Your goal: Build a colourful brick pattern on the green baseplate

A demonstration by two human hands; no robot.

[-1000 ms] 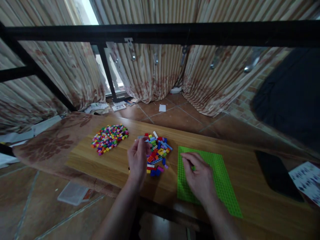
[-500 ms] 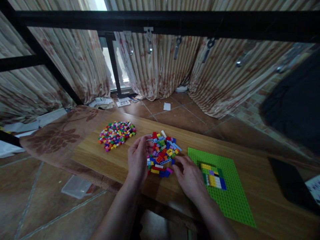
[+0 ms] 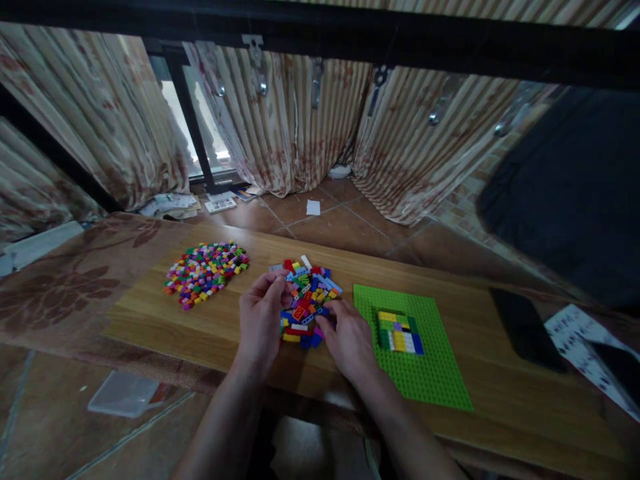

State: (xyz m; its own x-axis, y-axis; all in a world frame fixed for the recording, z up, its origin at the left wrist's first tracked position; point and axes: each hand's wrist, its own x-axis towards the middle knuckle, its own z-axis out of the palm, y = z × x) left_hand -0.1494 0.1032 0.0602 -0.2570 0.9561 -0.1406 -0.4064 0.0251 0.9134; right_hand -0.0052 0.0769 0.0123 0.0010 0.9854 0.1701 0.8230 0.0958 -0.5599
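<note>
My left hand (image 3: 261, 319) is at the left side of a pile of mixed building bricks (image 3: 300, 329), thumb and fingers pinched together. A small light-blue bit shows by its fingertips, too unclear to tell whether it is held. At the pile's right edge, my right hand (image 3: 351, 339) is bent low with thumb and index finger apart, close to a dark blue brick. To its right lies a green baseplate (image 3: 435, 373). Fixed on that is a patchwork of bricks (image 3: 400, 333) in yellow, green, white, blue and purple.
A heap of tiny coloured bricks (image 3: 207, 272) lies on the left of the wooden table (image 3: 165, 330). On the right are a black flat object (image 3: 527, 328) and a printed sheet (image 3: 575, 333) with a dark device on it. A clear plastic box (image 3: 123, 392) is on the floor.
The view has swung to the right, so the table's things appear further left. My right hand's fingers have moved slightly closer in to the brick pile. My left hand stays pinched beside it.
</note>
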